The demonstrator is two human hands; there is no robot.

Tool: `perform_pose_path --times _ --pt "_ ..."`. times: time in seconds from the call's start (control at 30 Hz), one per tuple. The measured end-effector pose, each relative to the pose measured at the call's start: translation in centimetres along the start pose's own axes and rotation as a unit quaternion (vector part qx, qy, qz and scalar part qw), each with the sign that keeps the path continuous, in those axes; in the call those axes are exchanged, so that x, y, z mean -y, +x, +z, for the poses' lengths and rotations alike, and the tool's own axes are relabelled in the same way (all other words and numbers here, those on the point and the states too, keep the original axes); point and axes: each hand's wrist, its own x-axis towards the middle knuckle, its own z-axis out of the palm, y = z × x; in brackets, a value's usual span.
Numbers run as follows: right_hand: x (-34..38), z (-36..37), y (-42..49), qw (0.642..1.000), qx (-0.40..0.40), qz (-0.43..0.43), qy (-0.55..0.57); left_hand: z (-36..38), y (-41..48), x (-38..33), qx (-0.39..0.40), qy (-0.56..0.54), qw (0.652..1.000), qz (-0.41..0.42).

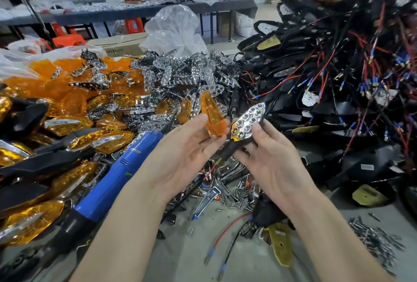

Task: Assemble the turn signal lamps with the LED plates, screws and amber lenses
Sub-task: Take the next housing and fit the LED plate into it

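My left hand pinches an amber lens by its lower end, tilted upright above the bench. My right hand grips a black turn signal lamp whose chrome LED plate faces up, several LEDs showing. Its black stalk runs down between the two hands, with red and black wires trailing toward me. The lens's lower edge sits right beside the lamp's near tip, almost touching it.
A blue electric screwdriver lies under my left forearm. Amber lenses and finished lamps pile at the left, chrome LED plates behind the hands, wired black housings at the right. Loose screws lie near right.
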Motion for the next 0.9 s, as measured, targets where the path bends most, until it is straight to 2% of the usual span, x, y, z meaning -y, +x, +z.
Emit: perform_pose_path --times 0.13,0.33,0.73,0.9 --pt "-0.01 -0.31 0.15 1.0 0.003 -0.008 -0.022 0.09 0.06 0.33 -0.001 0.029 0.999 0.04" --pt "-0.12 -0.79 0.16 0.999 0.01 -0.013 -0.048 0.26 -0.06 0.95 0.025 0.157 0.984 0.078" --pt "-0.1 -0.09 -0.2 0.998 0.015 -0.024 -0.061 -0.34 -0.01 0.91 0.039 0.209 0.973 0.087" --pt "-0.13 0.05 -0.28 0.996 0.013 -0.044 -0.079 -0.4 -0.19 0.47 0.031 0.326 0.938 0.11"
